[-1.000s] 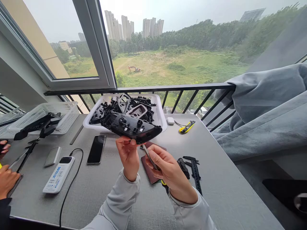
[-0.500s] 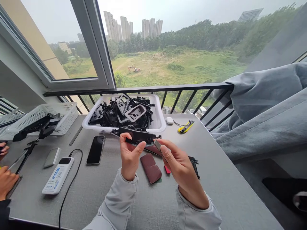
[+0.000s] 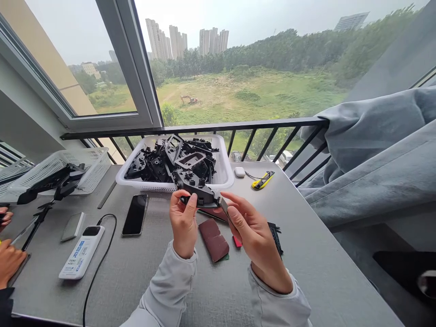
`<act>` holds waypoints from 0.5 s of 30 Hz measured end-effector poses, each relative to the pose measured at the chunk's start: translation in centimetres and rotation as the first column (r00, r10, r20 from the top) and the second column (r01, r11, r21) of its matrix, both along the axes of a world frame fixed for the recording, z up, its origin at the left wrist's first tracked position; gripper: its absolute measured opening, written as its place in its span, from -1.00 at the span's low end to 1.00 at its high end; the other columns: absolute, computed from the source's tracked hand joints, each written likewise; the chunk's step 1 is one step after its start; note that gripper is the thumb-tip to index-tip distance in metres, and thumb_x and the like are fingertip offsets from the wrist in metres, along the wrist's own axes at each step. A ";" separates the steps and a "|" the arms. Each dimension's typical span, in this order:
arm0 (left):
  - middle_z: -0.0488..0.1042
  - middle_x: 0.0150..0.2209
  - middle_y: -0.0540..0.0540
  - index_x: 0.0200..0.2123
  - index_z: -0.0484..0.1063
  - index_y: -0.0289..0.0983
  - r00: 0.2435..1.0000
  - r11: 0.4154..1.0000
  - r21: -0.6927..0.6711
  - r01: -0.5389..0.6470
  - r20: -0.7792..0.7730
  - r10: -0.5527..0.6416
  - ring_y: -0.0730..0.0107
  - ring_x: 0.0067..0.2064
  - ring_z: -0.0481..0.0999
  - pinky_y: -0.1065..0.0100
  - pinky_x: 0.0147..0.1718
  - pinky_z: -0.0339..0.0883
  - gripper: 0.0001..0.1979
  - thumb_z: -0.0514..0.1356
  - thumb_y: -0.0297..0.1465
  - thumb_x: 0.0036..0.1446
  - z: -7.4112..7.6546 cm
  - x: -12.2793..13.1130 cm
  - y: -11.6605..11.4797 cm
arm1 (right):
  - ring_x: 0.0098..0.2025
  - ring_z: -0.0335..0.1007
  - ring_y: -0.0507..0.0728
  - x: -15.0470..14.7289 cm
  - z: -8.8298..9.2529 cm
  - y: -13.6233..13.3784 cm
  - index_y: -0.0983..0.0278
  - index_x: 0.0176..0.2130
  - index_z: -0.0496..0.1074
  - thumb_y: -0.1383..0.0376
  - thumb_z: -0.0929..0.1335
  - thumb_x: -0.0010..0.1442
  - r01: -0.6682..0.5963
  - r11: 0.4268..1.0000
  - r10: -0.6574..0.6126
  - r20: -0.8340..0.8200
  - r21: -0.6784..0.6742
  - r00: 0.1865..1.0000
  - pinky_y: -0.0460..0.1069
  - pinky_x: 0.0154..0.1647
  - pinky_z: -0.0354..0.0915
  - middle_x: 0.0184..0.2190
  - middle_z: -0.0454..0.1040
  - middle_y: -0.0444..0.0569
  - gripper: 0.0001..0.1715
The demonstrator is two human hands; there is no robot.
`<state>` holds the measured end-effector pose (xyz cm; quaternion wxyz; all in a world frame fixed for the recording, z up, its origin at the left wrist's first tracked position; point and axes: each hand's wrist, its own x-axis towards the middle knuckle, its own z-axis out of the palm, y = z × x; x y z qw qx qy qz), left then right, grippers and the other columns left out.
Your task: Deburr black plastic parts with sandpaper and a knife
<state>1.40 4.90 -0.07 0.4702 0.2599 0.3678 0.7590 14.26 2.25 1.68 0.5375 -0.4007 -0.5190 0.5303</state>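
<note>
1. Left hand [image 3: 183,222]: closed, thumb and fingers gripping the near end of a black moulded plastic part [image 3: 199,190].
2. Right hand [image 3: 255,240]: closed in a pinch on a flat grey tool [image 3: 223,205], tool tip at the right end of the part; contact not determinable.
3. Black moulded plastic part: held between both hands, off the tabletop, just in front of the white basket [image 3: 223,168], overlapping the basket's front rim in view.
4. Directly in front of the white basket, below the hands: folded maroon sandpaper [image 3: 213,240], with a small red piece [image 3: 237,241] just right of it and a black caliper [image 3: 275,238] further right.
5. In the white basket: a heap of similar black plastic parts [image 3: 160,165].
6. Right of the white basket: a white earbud case [image 3: 240,171] and a yellow utility knife [image 3: 263,180].
7. Front-left of the white basket: a black smartphone [image 3: 135,215] and a white power bank [image 3: 81,252] with black cable.
8. Left of the white basket: a second white basket [image 3: 80,165] holding black parts; at the table's left edge, well apart, another person's hand [image 3: 10,262].
</note>
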 end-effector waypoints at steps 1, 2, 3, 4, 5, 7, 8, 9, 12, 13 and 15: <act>0.38 -0.49 0.12 -0.40 0.31 -0.23 1.000 1.000 -0.003 -0.001 0.011 0.001 0.61 -0.50 0.42 0.56 -0.49 0.33 -0.63 0.43 -0.28 -0.18 0.0 0.0 0.0 | -0.69 -0.05 -0.12 0.0 0.0 0.1 0.23 0.01 0.43 -0.04 0.34 0.18 -0.021 1.000 0.021 -0.005 -0.003 1.000 -0.13 -0.75 -0.11 -0.45 0.37 -0.14 -0.47; 0.37 -0.50 0.13 -0.41 0.30 -0.23 1.000 1.000 -0.004 0.001 0.021 -0.001 0.61 -0.51 0.41 0.56 -0.51 0.32 -0.63 0.43 -0.28 -0.18 0.1 -0.1 0.0 | -0.69 -0.05 -0.12 0.0 0.0 0.2 0.24 -0.02 0.44 -0.04 0.35 0.17 -0.041 0.999 0.041 -0.005 -0.004 0.999 -0.13 -0.76 -0.12 -0.46 0.36 -0.15 -0.48; 0.36 -0.51 0.13 -0.41 0.30 -0.23 1.000 1.000 -0.002 0.008 0.027 -0.008 0.61 -0.52 0.40 0.57 -0.53 0.30 -0.62 0.44 -0.28 -0.18 0.1 -0.1 0.0 | -0.70 -0.06 -0.12 0.0 0.0 0.2 0.24 -0.06 0.45 -0.04 0.35 0.17 -0.053 0.999 0.053 -0.007 -0.003 0.999 -0.13 -0.76 -0.13 -0.49 0.32 -0.17 -0.50; 0.35 -0.51 0.13 -0.40 0.29 -0.22 0.999 1.000 0.003 0.022 0.031 -0.022 0.61 -0.52 0.39 0.56 -0.54 0.29 -0.62 0.44 -0.27 -0.18 0.1 -0.1 -0.1 | -0.70 -0.08 -0.12 0.0 0.0 0.3 0.25 -0.09 0.45 -0.04 0.35 0.17 -0.055 0.998 0.055 -0.012 -0.001 0.998 -0.13 -0.76 -0.15 -0.54 0.27 -0.21 -0.52; 0.36 -0.50 0.13 -0.39 0.29 -0.22 0.999 0.999 0.011 0.040 0.033 -0.040 0.61 -0.52 0.39 0.56 -0.54 0.29 -0.60 0.44 -0.28 -0.19 0.1 0.0 -0.2 | -0.70 -0.10 -0.11 -0.1 0.0 0.3 0.24 -0.11 0.45 -0.04 0.35 0.17 -0.050 0.999 0.050 -0.018 0.004 0.999 -0.13 -0.76 -0.16 -0.58 0.21 -0.24 -0.54; 0.38 -0.48 0.13 -0.36 0.27 -0.20 0.995 0.995 0.030 0.093 0.039 -0.094 0.60 -0.51 0.40 0.55 -0.53 0.30 -0.57 0.45 -0.30 -0.21 0.2 0.2 -0.4 | -0.70 -0.12 -0.10 -0.1 0.0 0.4 0.24 -0.14 0.44 -0.04 0.34 0.19 -0.034 0.999 0.034 -0.018 0.016 0.999 -0.13 -0.75 -0.17 -0.64 0.12 -0.27 -0.57; 0.39 -0.46 0.14 -0.34 0.25 -0.19 0.991 0.991 0.035 0.125 0.044 -0.127 0.59 -0.51 0.41 0.54 -0.53 0.31 -0.55 0.45 -0.31 -0.21 0.3 0.3 -0.6 | -0.70 -0.12 -0.09 0.0 0.0 0.3 0.24 -0.15 0.44 -0.03 0.33 0.20 -0.028 0.999 0.028 -0.008 0.023 1.000 -0.12 -0.75 -0.17 -0.66 0.09 -0.28 -0.57; 0.40 -0.45 0.14 -0.33 0.23 -0.18 0.986 0.987 0.039 0.155 0.051 -0.157 0.58 -0.51 0.42 0.53 -0.53 0.31 -0.55 0.45 -0.33 -0.20 0.4 0.3 -0.7 | -0.70 -0.12 -0.08 0.0 0.0 0.3 0.24 -0.16 0.44 -0.03 0.33 0.20 -0.025 0.999 0.025 0.009 0.031 1.000 -0.12 -0.74 -0.17 -0.66 0.08 -0.28 -0.58; 0.40 -0.43 0.15 -0.30 0.17 -0.16 0.977 0.980 0.047 0.196 0.075 -0.199 0.58 -0.50 0.43 0.53 -0.53 0.32 -0.55 0.41 -0.37 -0.14 0.6 0.5 -1.0 | -0.69 -0.09 -0.08 0.0 0.1 0.1 0.25 -0.18 0.45 -0.04 0.32 0.20 -0.037 0.998 0.033 0.069 0.052 0.997 -0.11 -0.73 -0.13 -0.67 0.11 -0.27 -0.57; 0.39 -0.44 0.15 -0.30 0.16 -0.15 0.976 0.978 0.053 0.201 0.077 -0.205 0.58 -0.51 0.43 0.54 -0.53 0.31 -0.56 0.40 -0.36 -0.11 0.6 0.4 -1.0 | -0.69 -0.08 -0.07 -0.1 0.1 0.1 0.25 -0.19 0.45 -0.04 0.32 0.20 -0.042 0.998 0.038 0.078 0.055 0.996 -0.11 -0.73 -0.12 -0.66 0.12 -0.26 -0.57; 0.38 -0.46 0.16 -0.28 0.15 -0.14 0.972 0.972 0.069 0.225 0.058 -0.230 0.59 -0.55 0.41 0.55 -0.58 0.27 -0.59 0.36 -0.34 -0.06 0.4 0.3 -1.1 | -0.68 -0.06 -0.07 -0.1 0.2 0.1 0.25 -0.22 0.45 -0.05 0.33 0.19 -0.043 0.998 0.039 0.079 0.052 0.996 -0.11 -0.73 -0.09 -0.65 0.16 -0.25 -0.57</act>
